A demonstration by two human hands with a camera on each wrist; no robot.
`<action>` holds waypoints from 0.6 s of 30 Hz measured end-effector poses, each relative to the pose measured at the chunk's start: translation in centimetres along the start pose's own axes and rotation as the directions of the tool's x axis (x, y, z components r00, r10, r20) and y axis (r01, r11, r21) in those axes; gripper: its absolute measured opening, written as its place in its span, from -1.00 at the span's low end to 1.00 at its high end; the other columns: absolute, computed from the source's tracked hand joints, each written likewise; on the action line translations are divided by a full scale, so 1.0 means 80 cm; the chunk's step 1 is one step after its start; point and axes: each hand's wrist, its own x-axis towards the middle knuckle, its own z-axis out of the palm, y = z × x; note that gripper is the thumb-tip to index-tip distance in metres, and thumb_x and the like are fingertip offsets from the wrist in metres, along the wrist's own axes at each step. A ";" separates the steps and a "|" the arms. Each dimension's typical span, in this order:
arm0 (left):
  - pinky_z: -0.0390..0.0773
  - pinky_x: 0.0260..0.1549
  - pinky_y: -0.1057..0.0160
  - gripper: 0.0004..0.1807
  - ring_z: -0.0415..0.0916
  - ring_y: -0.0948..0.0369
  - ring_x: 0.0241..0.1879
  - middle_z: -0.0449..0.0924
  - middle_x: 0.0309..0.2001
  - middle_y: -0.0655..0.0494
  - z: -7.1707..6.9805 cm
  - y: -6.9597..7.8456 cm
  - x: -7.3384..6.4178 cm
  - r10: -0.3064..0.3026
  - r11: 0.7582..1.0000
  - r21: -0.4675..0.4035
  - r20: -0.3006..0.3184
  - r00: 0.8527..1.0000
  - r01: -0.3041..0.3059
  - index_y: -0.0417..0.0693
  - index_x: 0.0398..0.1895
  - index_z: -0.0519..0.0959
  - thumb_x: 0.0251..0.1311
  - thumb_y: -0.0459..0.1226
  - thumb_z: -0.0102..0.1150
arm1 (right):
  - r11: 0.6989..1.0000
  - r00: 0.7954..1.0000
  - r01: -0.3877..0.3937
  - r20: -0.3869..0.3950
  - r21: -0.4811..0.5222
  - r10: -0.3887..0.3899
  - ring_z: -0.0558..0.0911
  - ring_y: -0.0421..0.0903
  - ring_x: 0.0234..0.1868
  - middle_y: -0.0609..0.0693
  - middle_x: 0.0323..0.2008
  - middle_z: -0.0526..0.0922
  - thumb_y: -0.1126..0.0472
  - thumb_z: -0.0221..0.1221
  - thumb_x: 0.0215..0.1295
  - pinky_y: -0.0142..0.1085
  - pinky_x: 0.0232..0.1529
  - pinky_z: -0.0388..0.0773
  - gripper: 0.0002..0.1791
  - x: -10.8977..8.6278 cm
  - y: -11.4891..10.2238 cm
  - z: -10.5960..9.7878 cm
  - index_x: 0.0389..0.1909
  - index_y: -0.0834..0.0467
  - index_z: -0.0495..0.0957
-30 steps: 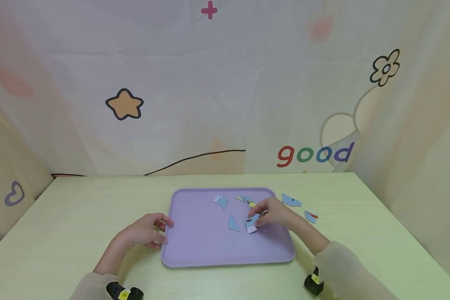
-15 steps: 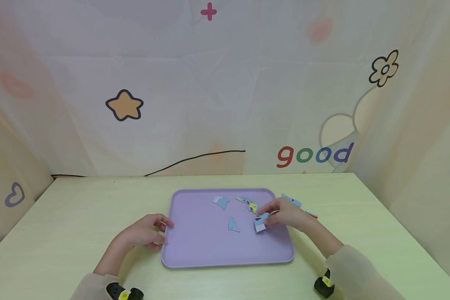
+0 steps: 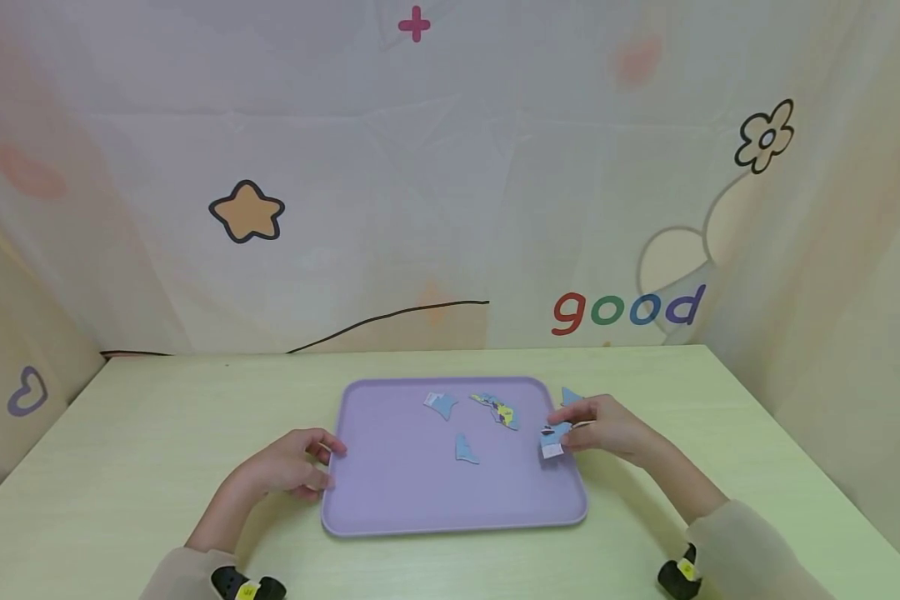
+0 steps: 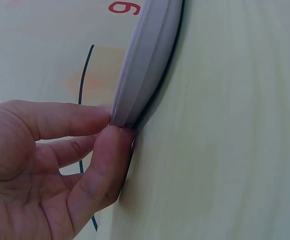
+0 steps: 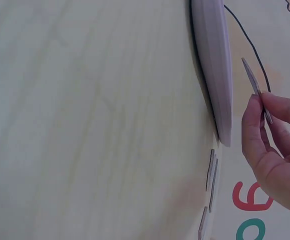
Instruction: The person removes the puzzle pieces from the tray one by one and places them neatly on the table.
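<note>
A light purple tray (image 3: 397,496) lies on the table, and my left hand (image 3: 296,462) holds its left edge. In the left wrist view, the thumb and index finger pinch the tray's rim (image 4: 147,65). My right hand (image 3: 611,429) pinches a blue and white puzzle piece (image 3: 552,442) over the tray's right edge. The right wrist view shows this piece edge-on, raised above the table. Several other puzzle pieces lie on the tray: a blue and white one (image 3: 441,406), a yellow patterned part (image 3: 501,412) and a small blue one (image 3: 465,450).
Beyond the tray's right side a blue puzzle piece (image 3: 570,396) lies on the table (image 3: 195,417), partly behind the right hand. Loose pieces (image 5: 212,185) also show edge-on in the right wrist view. A printed curtain (image 3: 360,208) hangs behind the table.
My right hand has lifted the blue and white puzzle piece and carried it right, from the tray's middle right to its right edge. The left hand stays at the tray's left edge.
</note>
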 end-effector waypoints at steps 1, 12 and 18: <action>0.55 -0.56 0.26 -0.59 0.36 0.16 -0.50 0.28 -0.30 -0.05 0.000 0.000 0.000 -0.002 1.000 0.000 0.000 1.000 0.002 -0.31 -0.11 0.42 -0.11 -0.57 0.20 | 1.000 1.000 -0.005 0.002 0.011 0.005 0.55 -0.16 -0.28 0.21 -0.10 0.51 0.41 0.19 0.05 -0.32 -0.20 0.57 -0.59 -0.002 0.001 -0.003 -0.05 0.49 0.45; 0.53 -0.56 0.28 -0.59 0.36 0.17 -0.51 0.29 -0.30 -0.04 -0.001 0.000 0.002 -0.009 1.000 0.016 -0.001 1.000 0.009 -0.30 -0.10 0.43 -0.12 -0.56 0.20 | 0.997 0.998 -0.067 -0.014 0.024 0.068 0.53 -0.14 -0.29 0.11 -0.18 0.50 0.38 0.19 0.09 -0.34 -0.20 0.57 -0.58 -0.024 0.017 -0.030 -0.02 0.49 0.42; 0.52 -0.56 0.28 -0.59 0.36 0.17 -0.51 0.28 -0.31 -0.04 -0.002 0.000 0.001 0.006 1.000 0.013 0.015 1.000 -0.006 -0.31 -0.10 0.41 -0.11 -0.55 0.20 | 0.997 0.997 -0.073 -0.003 0.032 0.073 0.53 -0.16 -0.30 0.08 -0.22 0.51 0.41 0.18 0.09 -0.36 -0.23 0.57 -0.57 -0.035 0.026 -0.038 -0.02 0.52 0.40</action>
